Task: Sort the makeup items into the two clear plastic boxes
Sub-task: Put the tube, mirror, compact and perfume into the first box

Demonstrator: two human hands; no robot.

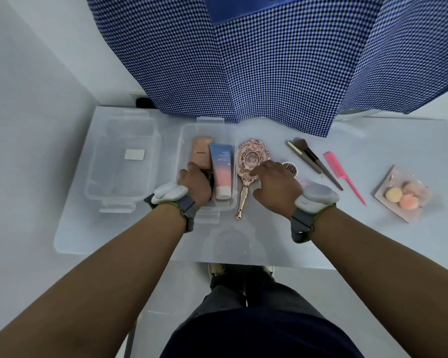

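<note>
Right beside the filled clear box [184,140], just off its right wall, lies the rose-gold hand mirror [251,161], the likely next pick. Its long axis runs away from the person, oval head far, thin handle pointing back toward the body. The right hand [276,187] hovers at the mirror's right edge, fingers spread and holding nothing, clearly the nearer hand. The left hand [195,186] is inside that box, curled over a dark item [210,180]; whether it grips it I cannot tell. The other box [153,140], left of the first, holds no makeup.
</note>
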